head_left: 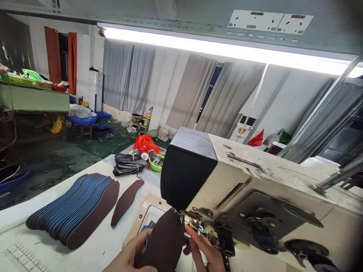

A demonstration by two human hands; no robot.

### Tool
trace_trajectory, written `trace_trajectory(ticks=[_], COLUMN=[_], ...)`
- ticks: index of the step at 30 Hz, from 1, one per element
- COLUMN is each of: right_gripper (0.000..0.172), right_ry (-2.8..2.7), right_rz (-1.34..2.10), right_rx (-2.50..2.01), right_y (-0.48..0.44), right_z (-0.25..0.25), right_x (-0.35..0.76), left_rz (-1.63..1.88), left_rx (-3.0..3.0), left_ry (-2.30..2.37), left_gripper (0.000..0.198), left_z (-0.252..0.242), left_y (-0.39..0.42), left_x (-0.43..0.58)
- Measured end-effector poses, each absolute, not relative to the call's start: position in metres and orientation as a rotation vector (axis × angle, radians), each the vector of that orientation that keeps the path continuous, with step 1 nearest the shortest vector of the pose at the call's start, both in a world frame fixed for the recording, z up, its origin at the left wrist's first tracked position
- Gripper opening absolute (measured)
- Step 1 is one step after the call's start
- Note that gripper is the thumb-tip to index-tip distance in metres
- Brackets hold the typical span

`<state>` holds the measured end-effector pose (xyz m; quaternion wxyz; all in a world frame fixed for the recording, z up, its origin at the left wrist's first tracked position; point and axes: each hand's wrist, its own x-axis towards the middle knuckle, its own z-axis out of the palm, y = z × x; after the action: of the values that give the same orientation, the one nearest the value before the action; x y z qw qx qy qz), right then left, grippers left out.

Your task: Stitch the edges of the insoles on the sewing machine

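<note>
A dark brown insole (166,241) stands tilted under the head of a sewing machine (188,170), its upper edge at the needle and presser foot (183,217). My left hand (133,251) is closed on the insole's left side, thumb low and fingers behind it. My right hand (205,251) is closed at the insole's right edge, fingertips right beside the presser foot. Small metal parts partly hide where those fingertips meet the edge. Left of the machine lies an overlapping row of brown insoles (75,207) with blue edges, and one single insole (127,202) beside it.
Behind the insoles sit a tied bundle of dark strips (129,164), a green basket (155,166) with thread spools and a red plastic bag (146,143). A printed ruler (24,257) marks the table's near left. A lit tube lamp (198,47) runs overhead.
</note>
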<state>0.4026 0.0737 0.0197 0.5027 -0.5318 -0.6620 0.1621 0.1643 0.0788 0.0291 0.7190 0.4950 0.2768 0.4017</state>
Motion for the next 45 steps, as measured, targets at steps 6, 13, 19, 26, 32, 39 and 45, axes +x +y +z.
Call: trace_trajectory(ticks=[6, 13, 19, 26, 32, 39, 45], right_gripper=[0.032, 0.032, 0.032, 0.033, 0.036, 0.035, 0.035], right_ry=[-1.624, -1.674, -1.666, -1.675, -1.719, -1.698, -1.661], right_rz=[0.34, 0.279, 0.316, 0.236, 0.235, 0.324, 0.297], right_rx=[-1.267, -1.231, -1.299, -1.299, -1.298, -1.247, -1.23], right_y=[0.076, 0.078, 0.076, 0.074, 0.074, 0.074, 0.075], right_z=[0.02, 0.017, 0.017, 0.024, 0.025, 0.019, 0.021], right_x=[0.404, 0.408, 0.407, 0.404, 0.405, 0.407, 0.402], left_rz=[0.891, 0.968, 1.041, 1.051, 0.829, 0.823, 0.92], left_rx=[1.0, 0.932, 0.951, 1.061, 1.059, 1.051, 1.05], left_ry=[0.537, 0.603, 0.599, 0.576, 0.657, 0.724, 0.76], left_gripper=[0.059, 0.052, 0.05, 0.034, 0.04, 0.054, 0.035], left_z=[0.049, 0.053, 0.054, 0.068, 0.072, 0.072, 0.075], left_y=[0.09, 0.095, 0.094, 0.097, 0.108, 0.128, 0.139], left_x=[0.177, 0.194, 0.21, 0.213, 0.202, 0.202, 0.212])
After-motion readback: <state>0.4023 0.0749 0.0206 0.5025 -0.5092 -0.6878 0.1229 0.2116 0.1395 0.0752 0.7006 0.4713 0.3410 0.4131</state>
